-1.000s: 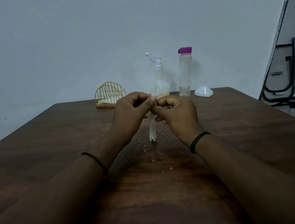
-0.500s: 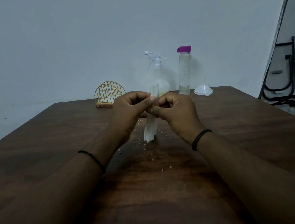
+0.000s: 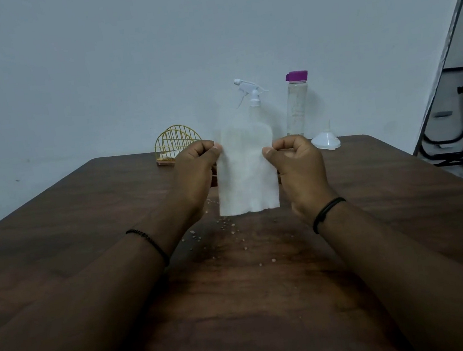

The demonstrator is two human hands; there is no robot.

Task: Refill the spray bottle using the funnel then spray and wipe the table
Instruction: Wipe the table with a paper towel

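Observation:
A thin white tissue (image 3: 247, 179) hangs spread out above the middle of the dark wooden table (image 3: 84, 222). My left hand (image 3: 195, 174) pinches its left upper edge and my right hand (image 3: 299, 164) pinches its right upper edge. Behind the tissue stands the spray bottle (image 3: 252, 97) with a white trigger head; its body is partly hidden by the tissue. To its right is a clear bottle with a purple cap (image 3: 297, 103), then a white funnel (image 3: 325, 140) lying mouth down. Small droplets (image 3: 225, 228) dot the table below the tissue.
A yellow wire napkin holder (image 3: 177, 144) with white tissues sits at the back left of the table. A black metal frame (image 3: 456, 118) and cables stand beyond the table's right edge. A plain wall is behind.
My hands have moved apart and unfolded the tissue from a narrow folded strip into a wide flat sheet.

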